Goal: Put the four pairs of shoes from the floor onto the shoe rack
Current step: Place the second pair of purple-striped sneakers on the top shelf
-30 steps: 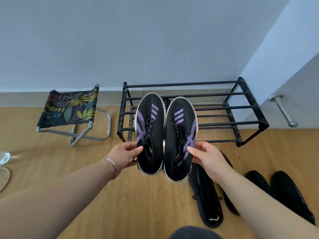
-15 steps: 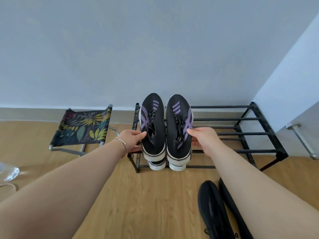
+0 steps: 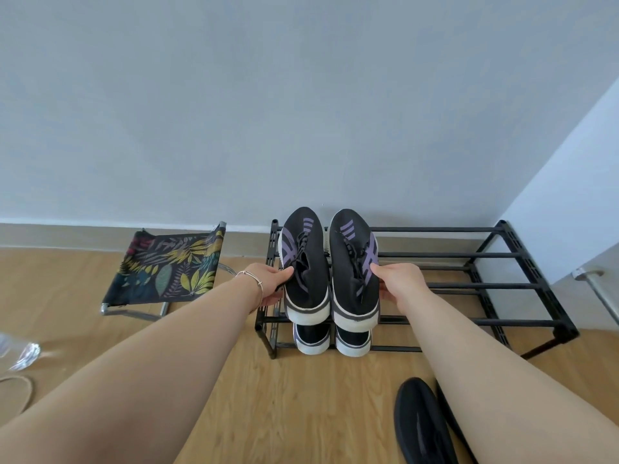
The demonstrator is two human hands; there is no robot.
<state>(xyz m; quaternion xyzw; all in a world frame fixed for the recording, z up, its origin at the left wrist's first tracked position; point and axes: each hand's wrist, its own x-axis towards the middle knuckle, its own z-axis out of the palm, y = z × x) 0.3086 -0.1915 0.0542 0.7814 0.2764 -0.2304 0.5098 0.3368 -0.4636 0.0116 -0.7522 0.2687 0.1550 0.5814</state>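
Note:
A black two-tier shoe rack point(image 3: 469, 256) stands against the wall. On the left end of its top tier lie two black sneakers with purple stripes, toes toward the wall. My left hand point(image 3: 268, 284) grips the left sneaker point(image 3: 303, 259) at its side. My right hand point(image 3: 397, 284) grips the right sneaker point(image 3: 351, 262). The heels of another similar pair point(image 3: 331, 339) show on the lower tier beneath. A black shoe point(image 3: 418, 426) lies on the floor at lower right, with a second one mostly hidden behind my right arm.
A folding stool point(image 3: 167, 266) with a leaf-print seat stands left of the rack. A clear plastic item point(image 3: 20, 353) lies at the left edge of the wooden floor. A white door with a metal stopper point(image 3: 589, 274) is at the right.
Both hands carried the purple-striped sneakers from above the floor forward onto the rack's top tier. The camera view has tilted up and moved closer to the rack.

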